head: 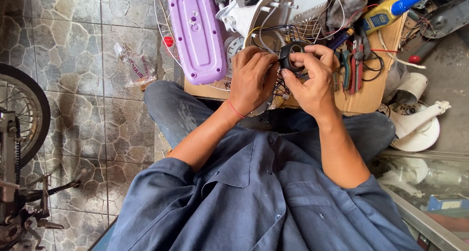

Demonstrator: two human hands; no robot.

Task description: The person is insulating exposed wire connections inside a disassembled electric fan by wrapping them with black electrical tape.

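Black ring: one dark ring-shaped part [292,58], held up between both hands, just above the near edge of the cardboard sheet [364,97] that serves as the bench.
Left hand [253,77]: back of the hand up, wrist bent forward, fingers curled and pressed together against the ring's left side; a thin red band circles the wrist.
Right hand [315,77]: turned inward, thumb and forefinger pinching the ring's right rim, the other fingers folded beneath it.
Forearms: two, bare from rolled blue sleeves, converging from the lap toward the ring.
Wires: several thin leads, red, black and white, trailing from the ring up toward the white fan housing [254,14]; exact count cannot be told.
Purple panel [195,33]: one, long and rounded, lying tilted at the bench's left edge.
Pliers [354,65]: red and green handles side by side near the bench's right edge; how many tools is unclear.
Bottle [391,9]: one yellow bottle with a blue nozzle at the far right corner.
Wheel [29,114]: one tyre at the left, on the stone floor.
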